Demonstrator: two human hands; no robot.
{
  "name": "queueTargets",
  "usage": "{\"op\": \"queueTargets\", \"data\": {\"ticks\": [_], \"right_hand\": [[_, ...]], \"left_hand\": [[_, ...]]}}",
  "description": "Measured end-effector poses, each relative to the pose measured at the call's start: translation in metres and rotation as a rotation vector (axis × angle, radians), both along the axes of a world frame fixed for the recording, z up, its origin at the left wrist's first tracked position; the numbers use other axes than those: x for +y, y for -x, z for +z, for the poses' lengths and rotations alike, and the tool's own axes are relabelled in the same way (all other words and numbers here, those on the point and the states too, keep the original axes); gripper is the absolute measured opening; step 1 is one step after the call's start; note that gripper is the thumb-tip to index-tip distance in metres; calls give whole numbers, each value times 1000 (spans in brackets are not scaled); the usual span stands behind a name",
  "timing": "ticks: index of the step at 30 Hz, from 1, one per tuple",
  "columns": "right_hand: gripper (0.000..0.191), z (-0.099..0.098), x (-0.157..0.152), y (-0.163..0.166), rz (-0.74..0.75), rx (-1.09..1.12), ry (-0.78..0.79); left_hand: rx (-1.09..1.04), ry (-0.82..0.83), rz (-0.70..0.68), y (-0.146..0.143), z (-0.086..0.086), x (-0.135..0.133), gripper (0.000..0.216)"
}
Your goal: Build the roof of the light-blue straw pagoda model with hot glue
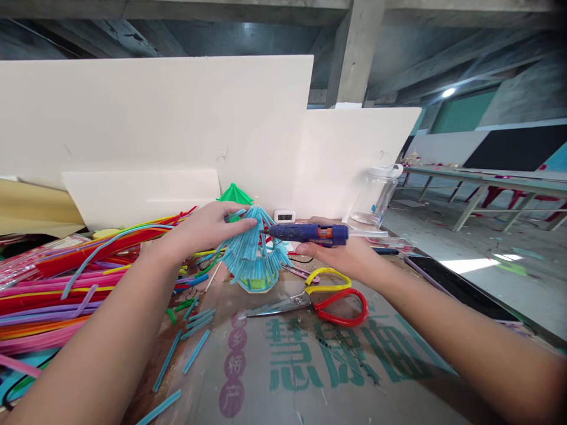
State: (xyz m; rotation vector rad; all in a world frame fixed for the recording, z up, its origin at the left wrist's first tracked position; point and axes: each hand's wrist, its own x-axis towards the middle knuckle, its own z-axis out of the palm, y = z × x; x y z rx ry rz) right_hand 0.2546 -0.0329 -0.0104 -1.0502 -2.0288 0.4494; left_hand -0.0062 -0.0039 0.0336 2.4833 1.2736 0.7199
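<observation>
A small tiered model [250, 251] made of light-blue pipe cleaner strips stands upright on the work board, with a yellow-green band near its base. My left hand [212, 227] grips its upper roof from the left, thumb in front and fingers partly hidden behind. From the right, my right hand [343, 255] is closed around a blue hot glue gun [310, 234]. The gun's nozzle points left, at the model's roof; whether it touches is unclear. In front lie scissors [305, 300] with one yellow and one red handle, blades apart.
Cut blue pipe cleaner pieces [197, 351] lie at the left front. Bundles of coloured pipe cleaners [57, 295] cover the left side. Behind stand a green model roof [234, 193], a small digital clock [284, 216] and a clear jug [375, 195]. A phone [460, 287] lies at right.
</observation>
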Motion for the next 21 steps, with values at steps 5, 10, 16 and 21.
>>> {"op": "queueTargets", "data": {"ticks": [5, 10, 16, 21], "right_hand": [[35, 0, -1, 1, -3, 17, 12], [36, -1, -1, 2, -24, 16, 30], [46, -4, 0, 1, -64, 1, 40], [51, -11, 4, -2, -98, -3, 41]], "left_hand": [[-9, 0, -12, 1, 0, 0, 42], [4, -1, -10, 1, 0, 0, 43], [0, 14, -6, 1, 0, 1, 44], [-4, 26, -7, 1, -1, 2, 44]]}}
